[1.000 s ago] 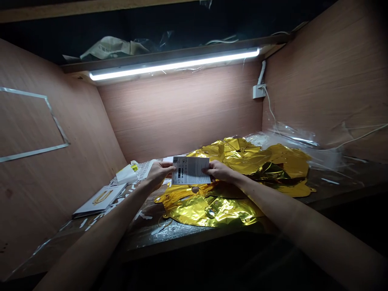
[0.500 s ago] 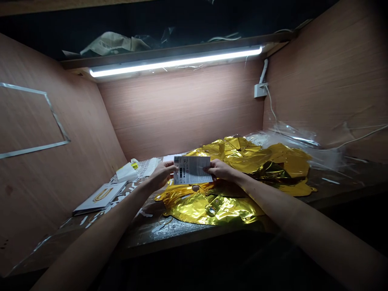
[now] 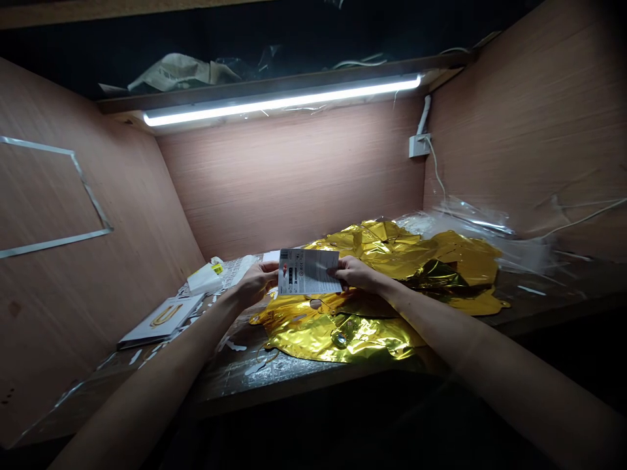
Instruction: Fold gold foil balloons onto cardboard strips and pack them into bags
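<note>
Printed card, gray-white and dense with small text, is held up near the middle of the tabletop, stretched between two bare hands in front of the gold foil.

Around it, the biggest thing I see is the wooden back wall, with the left side wall bearing a bent outline of silvery tape, and the right side wall. A long, lit tube light runs under the upper shelf, where a crumpled bag lies.

On the tabletop, crinkled gold foil sheets spread from the middle toward the right, shiny and overlapping, with clear plastic wrap beside them. Over on the left lies a white booklet with a gold U on it, and behind it a white packet with a yellow label.

The left hand has its fingers pinched narrow on the card's left edge; the right hand grips the right edge, thumb over the printed face.

Smaller still, a white socket box sits at the back right corner, and white scraps litter the surface.
</note>
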A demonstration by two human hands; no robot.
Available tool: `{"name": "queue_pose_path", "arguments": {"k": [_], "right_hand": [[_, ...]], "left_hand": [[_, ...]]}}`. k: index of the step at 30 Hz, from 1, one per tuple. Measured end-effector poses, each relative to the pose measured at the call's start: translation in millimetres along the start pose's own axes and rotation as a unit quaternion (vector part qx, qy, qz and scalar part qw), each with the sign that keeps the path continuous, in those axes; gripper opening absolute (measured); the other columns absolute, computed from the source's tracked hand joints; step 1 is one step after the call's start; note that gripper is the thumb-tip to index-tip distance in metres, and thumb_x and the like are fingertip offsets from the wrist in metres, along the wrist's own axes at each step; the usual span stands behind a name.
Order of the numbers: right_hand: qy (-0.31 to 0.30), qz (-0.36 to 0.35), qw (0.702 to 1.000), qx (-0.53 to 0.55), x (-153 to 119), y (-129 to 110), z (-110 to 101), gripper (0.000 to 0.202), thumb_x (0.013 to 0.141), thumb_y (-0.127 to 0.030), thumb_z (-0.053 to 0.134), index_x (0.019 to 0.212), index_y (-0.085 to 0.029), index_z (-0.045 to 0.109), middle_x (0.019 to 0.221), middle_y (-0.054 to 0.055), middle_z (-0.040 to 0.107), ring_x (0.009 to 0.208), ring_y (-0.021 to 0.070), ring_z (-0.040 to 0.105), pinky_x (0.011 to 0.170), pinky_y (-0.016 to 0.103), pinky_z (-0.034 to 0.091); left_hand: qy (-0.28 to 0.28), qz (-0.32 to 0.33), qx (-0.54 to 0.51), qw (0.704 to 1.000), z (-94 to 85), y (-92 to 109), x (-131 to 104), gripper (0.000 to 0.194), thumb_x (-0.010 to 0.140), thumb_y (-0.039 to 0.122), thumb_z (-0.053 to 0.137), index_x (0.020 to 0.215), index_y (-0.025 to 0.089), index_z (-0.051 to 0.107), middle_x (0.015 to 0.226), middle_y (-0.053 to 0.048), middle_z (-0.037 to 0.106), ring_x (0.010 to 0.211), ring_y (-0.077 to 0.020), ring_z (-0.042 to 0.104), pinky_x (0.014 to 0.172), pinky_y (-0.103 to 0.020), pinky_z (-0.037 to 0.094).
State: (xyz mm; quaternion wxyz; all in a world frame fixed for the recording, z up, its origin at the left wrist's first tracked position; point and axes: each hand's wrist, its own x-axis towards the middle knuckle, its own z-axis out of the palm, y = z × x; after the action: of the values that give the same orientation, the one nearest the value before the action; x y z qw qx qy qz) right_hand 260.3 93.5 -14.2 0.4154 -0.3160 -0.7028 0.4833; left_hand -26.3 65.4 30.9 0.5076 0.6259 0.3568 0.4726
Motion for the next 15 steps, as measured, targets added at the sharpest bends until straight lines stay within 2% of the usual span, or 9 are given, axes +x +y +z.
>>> {"name": "queue_pose_path", "arguments": {"k": [3, 5, 8, 11, 15], "right_hand": [[0.050, -0.008, 0.997, 0.061, 1, -3, 2, 0.024, 0.078, -0.028, 0.080, 0.070, -0.014, 0.062, 0.050, 0.003, 0.059, 0.038, 0.0117, 0.053, 0.035, 0.022, 0.039], [0.104, -0.028, 0.990, 0.090, 4, -6, -2, 0.024, 0.080, -0.030, 0.078, 0.076, -0.015, 0.060, 0.057, 0.003, 0.061, 0.043, 0.0122, 0.055, 0.036, 0.022, 0.040], [0.221, -0.062, 0.966, 0.118, 14, -7, -17, 0.023, 0.090, -0.036, 0.068, 0.084, -0.020, 0.053, 0.067, 0.003, 0.064, 0.053, 0.0128, 0.060, 0.041, 0.021, 0.044], [0.336, -0.066, 0.931, 0.127, 22, -4, -34, 0.028, 0.094, -0.043, 0.063, 0.083, -0.023, 0.046, 0.064, 0.002, 0.062, 0.054, 0.0143, 0.062, 0.043, 0.022, 0.045], [0.410, -0.043, 0.902, 0.125, 26, 0, -41, 0.026, 0.093, -0.044, 0.065, 0.085, -0.023, 0.052, 0.060, 0.003, 0.064, 0.054, 0.0184, 0.064, 0.045, 0.027, 0.050]], "left_hand": [[0.056, 0.028, 0.005, 0.998, -11.6, -3, 8, 0.037, 0.060, 0.028, 0.095, 0.088, 0.013, 0.078, 0.091, -0.011, 0.078, 0.081, -0.0172, 0.071, 0.077, -0.028, 0.057], [0.086, 0.033, 0.026, 0.995, -23.1, -4, 11, 0.038, 0.060, 0.030, 0.096, 0.090, 0.013, 0.078, 0.089, -0.010, 0.078, 0.077, -0.0153, 0.071, 0.077, -0.027, 0.058], [0.081, -0.006, 0.093, 0.992, -40.6, -5, 9, 0.040, 0.053, 0.031, 0.099, 0.081, 0.011, 0.079, 0.074, -0.012, 0.075, 0.065, -0.0185, 0.070, 0.067, -0.031, 0.059], [0.067, -0.040, 0.171, 0.982, -50.3, -5, 7, 0.040, 0.052, 0.037, 0.099, 0.075, 0.011, 0.079, 0.066, -0.012, 0.073, 0.054, -0.0188, 0.067, 0.057, -0.030, 0.057], [0.074, -0.035, 0.273, 0.958, -46.6, -1, 27, 0.038, 0.058, 0.046, 0.093, 0.076, 0.016, 0.079, 0.068, -0.011, 0.075, 0.055, -0.0189, 0.068, 0.050, -0.025, 0.049]]}}
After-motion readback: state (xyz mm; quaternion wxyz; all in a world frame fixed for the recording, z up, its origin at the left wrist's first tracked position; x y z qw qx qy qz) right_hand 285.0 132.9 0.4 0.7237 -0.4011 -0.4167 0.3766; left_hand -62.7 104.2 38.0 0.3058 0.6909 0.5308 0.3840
